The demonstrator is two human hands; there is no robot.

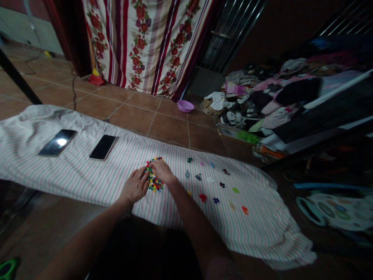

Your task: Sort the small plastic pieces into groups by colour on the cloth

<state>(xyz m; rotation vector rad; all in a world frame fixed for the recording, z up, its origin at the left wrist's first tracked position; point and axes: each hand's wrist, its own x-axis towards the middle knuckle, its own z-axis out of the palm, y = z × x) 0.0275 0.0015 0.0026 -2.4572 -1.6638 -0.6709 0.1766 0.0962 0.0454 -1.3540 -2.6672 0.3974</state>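
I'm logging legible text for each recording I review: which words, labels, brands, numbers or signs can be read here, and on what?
None can be read.
Phone with the bright reflection and second phone: no legible text on either screen.
Striped cloth: no lettering visible.
Heap of small coloured pieces: too small to tell any markings.
Pile of clothes: too dim and blurred to read any print.

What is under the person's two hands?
A pile of small multicoloured pieces on a striped cloth shows around the fingertips of the left hand and right hand. What lies directly beneath both is covered.
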